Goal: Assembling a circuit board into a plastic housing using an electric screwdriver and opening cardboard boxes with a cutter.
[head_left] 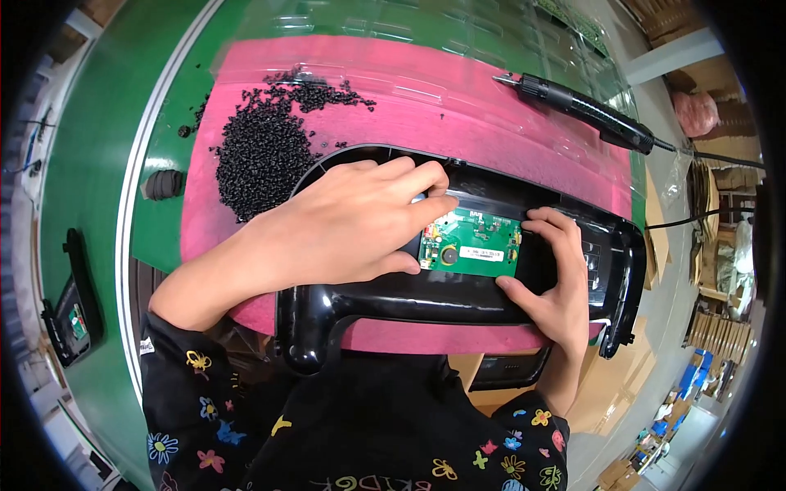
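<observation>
Fingers [560, 227] touch a green circuit board [465, 236] bearing a white printed label [481, 254].

Grn PCB [473, 240], blk housing [401, 304], pink mat [377, 135], blk multicol-floral shirt [368, 409]

At my station in an assembly workshop
A green circuit board [483, 237] sits in a black plastic housing [409, 307] before me, over a pink mat [200, 204] with a heap of small black parts [262, 155]; a corded electric screwdriver [585, 110] lies within the bench area, a similar housing [74, 303] with its own board is off to my left, and brown cardboard [720, 335] stands stacked beyond the grey floor [670, 266] at right
</observation>
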`<state>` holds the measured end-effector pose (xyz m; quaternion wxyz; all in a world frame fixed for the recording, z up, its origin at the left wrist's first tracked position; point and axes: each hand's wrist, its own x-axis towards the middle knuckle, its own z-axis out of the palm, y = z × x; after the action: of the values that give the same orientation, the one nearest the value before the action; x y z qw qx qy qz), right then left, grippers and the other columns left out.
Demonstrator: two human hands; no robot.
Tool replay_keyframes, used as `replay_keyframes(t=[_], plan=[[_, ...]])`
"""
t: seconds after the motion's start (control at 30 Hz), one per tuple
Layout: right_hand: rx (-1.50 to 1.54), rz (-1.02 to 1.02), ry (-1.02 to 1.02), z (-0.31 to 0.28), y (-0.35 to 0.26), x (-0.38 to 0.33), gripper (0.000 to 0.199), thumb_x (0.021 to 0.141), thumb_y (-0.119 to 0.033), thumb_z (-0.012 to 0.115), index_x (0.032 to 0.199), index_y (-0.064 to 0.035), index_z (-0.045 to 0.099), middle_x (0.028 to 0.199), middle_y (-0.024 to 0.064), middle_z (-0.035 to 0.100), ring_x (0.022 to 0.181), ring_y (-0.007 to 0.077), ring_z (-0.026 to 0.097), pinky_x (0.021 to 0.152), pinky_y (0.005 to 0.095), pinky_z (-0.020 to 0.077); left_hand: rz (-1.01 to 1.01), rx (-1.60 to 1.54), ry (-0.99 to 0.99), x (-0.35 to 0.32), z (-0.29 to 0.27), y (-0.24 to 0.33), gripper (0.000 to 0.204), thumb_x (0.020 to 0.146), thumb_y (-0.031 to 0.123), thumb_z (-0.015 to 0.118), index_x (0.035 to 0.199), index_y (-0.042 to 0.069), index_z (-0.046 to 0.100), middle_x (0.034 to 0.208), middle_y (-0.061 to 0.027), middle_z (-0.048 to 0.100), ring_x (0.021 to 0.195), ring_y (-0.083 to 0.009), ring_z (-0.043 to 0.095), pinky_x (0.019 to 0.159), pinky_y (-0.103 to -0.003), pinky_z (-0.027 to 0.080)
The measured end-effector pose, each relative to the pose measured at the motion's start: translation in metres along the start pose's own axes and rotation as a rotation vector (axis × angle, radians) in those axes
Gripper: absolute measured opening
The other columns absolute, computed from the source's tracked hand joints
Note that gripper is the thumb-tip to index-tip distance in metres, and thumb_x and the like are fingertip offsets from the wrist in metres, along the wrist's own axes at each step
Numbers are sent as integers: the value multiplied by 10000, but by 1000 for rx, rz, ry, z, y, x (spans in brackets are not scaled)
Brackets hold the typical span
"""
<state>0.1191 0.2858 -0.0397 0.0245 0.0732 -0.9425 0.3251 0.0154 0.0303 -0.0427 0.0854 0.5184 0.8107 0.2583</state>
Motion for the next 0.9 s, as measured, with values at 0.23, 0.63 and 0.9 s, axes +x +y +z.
replay_keyframes(t=[0.23, 0.63, 0.9], plan=[[-72, 12, -62, -4, -7, 1, 741, 547, -41, 788, 1228, -1, 499, 1246, 158, 485, 1135, 316, 480, 952, 374, 406, -10, 41, -36, -6, -5, 2, 641, 650, 213, 763, 1205, 30, 500, 1156, -72, 481, 1018, -241, 532, 811, -344, 480], [134, 223, 191, -39, 9, 93, 444, 907, -137, 580, 1301, -29, 405, 675, -20, 518, 610, 38, 456, 541, 191, 370, -521, 378, 437, -35, -42, -69, 244, 724, 101, 701, 923, -14, 620, 866, -167, 628, 833, -352, 610, 730, -433, 483], [-276, 343, 199, -25, 61, 149, 401, 910, -324, 562, 1159, -25, 464, 687, 106, 582, 682, 178, 619, 630, 325, 482, -570, 334, 392, -23, -39, -74, 162, 684, 37, 692, 835, -7, 655, 781, -199, 639, 812, -365, 615, 732, -445, 485]])
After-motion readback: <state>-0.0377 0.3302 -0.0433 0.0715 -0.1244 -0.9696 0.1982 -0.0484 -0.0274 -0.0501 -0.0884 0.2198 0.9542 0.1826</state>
